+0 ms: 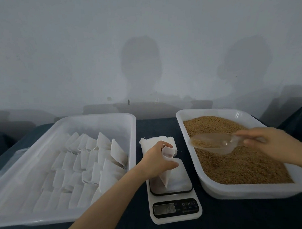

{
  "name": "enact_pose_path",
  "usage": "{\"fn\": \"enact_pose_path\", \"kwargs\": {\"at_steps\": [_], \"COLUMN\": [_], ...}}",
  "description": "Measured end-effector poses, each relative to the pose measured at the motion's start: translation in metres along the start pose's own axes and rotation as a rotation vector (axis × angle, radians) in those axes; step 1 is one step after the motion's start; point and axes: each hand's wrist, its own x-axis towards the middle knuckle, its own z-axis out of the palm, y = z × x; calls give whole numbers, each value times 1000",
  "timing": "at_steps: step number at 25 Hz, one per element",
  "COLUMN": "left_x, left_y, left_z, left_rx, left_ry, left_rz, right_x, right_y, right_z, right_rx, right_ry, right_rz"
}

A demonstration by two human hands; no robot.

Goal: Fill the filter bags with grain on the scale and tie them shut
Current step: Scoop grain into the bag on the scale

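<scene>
My left hand (157, 160) grips a white filter bag (164, 175) by its open mouth, and the bag's bottom stands on the platform of the white digital scale (174, 206). My right hand (269, 144) holds the handle of a clear plastic scoop (213, 143) loaded with brown grain. The scoop hovers over the left part of the white grain tray (238, 192), to the right of the bag's mouth. Brown grain (236, 162) fills that tray.
A large white tray (68, 217) on the left holds several rows of white filter bags (89, 163). A stack of folded white bags (155, 142) lies behind the scale. A dark blue cloth (157, 124) covers the table, and a grey wall stands right behind.
</scene>
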Motion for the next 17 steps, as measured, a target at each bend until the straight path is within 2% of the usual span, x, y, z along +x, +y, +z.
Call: {"fn": "enact_pose_path", "kwargs": {"at_steps": [4, 6, 17], "left_x": [0, -1, -3], "left_y": [1, 2, 5], "left_z": [1, 1, -1], "left_rx": [-20, -29, -76], "left_ry": [0, -7, -20], "left_rz": [1, 3, 21], "right_x": [16, 25, 51], "right_y": [-38, -50, -85], "right_z": [-6, -4, -6], "right_rx": [-18, -122, -502], "right_ry": [-31, -35, -56], "right_rz": [-155, -199, -291]}}
